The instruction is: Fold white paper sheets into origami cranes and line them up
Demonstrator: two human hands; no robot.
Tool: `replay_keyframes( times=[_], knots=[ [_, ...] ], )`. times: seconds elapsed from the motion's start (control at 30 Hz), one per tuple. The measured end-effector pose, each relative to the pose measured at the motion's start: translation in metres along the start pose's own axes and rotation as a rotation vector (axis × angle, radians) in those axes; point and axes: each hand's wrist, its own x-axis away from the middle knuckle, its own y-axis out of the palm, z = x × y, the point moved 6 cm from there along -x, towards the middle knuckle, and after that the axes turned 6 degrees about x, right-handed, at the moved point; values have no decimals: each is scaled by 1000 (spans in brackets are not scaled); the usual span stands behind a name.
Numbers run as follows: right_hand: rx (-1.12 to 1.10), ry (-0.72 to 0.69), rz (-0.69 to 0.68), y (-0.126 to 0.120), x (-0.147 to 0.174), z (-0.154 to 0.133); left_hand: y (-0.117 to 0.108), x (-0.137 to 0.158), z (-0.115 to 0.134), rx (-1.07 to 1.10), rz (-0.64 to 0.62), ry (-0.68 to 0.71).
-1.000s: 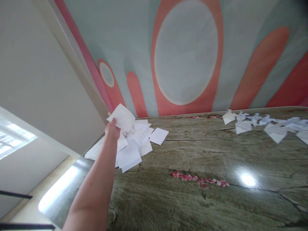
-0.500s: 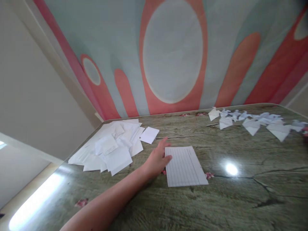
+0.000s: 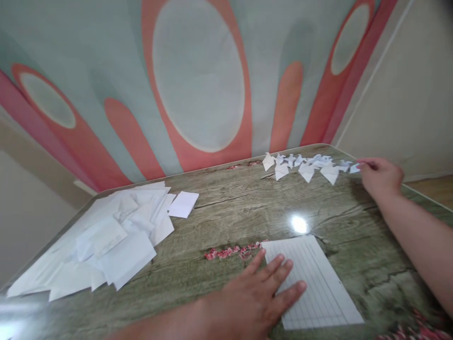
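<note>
My left hand (image 3: 260, 293) lies with fingers spread over the left edge of a lined sheet of paper (image 3: 314, 288), which is flat on the table near the front. At the far right, my right hand (image 3: 384, 177) has thumb and fingers pinched together at a small folded white paper crane (image 3: 355, 168). That crane is at the right end of a cluster of several white folded paper cranes (image 3: 306, 171) along the table's back edge. Part of it is hidden by my fingertips.
A loose heap of white paper sheets (image 3: 134, 255) covers the table's left side. Beside it lies a small folded white paper (image 3: 184, 204). The wood-patterned table (image 3: 226, 212) meets a painted wall (image 3: 198, 156) at the back. A lamp reflection shines on the tabletop.
The view has turned to the right. My left hand and the lined sheet have come nearer the front edge, the hand now flatter on it. My right hand has come fully into view at the cranes.
</note>
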Motion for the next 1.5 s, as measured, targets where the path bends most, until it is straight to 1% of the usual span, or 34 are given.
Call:
replay_keyframes(
  times=[0.07, 0.17, 0.23, 0.3, 0.33, 0.4, 0.47, 0.5, 0.53, 0.57, 0.6, 0.63, 0.7, 0.77, 0.93, 1.2, 1.4, 1.5],
  knots=[
    [-61, -53, -33, -5, 4, -10, 0, -7, -4, 14, 5, -19],
    [-132, -145, -94, -17, 13, -34, -8, -7, -25, -10, 64, -166],
    [-175, -225, -169, -25, 22, -59, -14, -1, -44, -61, 102, -295],
    [-220, -318, -296, -30, 38, -92, -18, 5, -60, -109, 107, -369],
    [-243, -382, -386, -32, 51, -110, -19, 8, -65, -130, 114, -393],
    [-293, -552, -608, -34, 87, -148, -21, 13, -72, -158, 135, -419],
    [-333, -728, -807, -39, 133, -178, -23, 16, -74, -163, 161, -421],
    [-343, -867, -943, -41, 161, -190, -23, 18, -74, -154, 169, -415],
    [-335, -997, -1010, -45, 186, -197, -23, 19, -73, -140, 173, -407],
    [-312, -1115, -1029, -49, 209, -201, -23, 20, -72, -123, 174, -399],
    [-273, -1200, -1030, -52, 227, -203, -23, 22, -72, -106, 174, -393],
    [-226, -1252, -1006, -54, 240, -203, -23, 23, -72, -91, 176, -389],
    [-135, -1285, -904, -56, 255, -201, -25, 26, -72, -71, 186, -382],
    [-96, -1287, -860, -58, 261, -200, -28, 28, -74, -65, 199, -371],
    [-63, -1266, -805, -59, 262, -202, -33, 30, -77, -75, 218, -358],
    [-43, -1274, -763, -57, 271, -200, -28, 30, -75, -112, 245, -375],
    [-64, -1291, -727, -42, 270, -197, -27, 20, -76, -139, 338, -414],
    [-91, -1306, -683, -36, 269, -195, -31, 22, -80, -78, 385, -363]
  ],
)
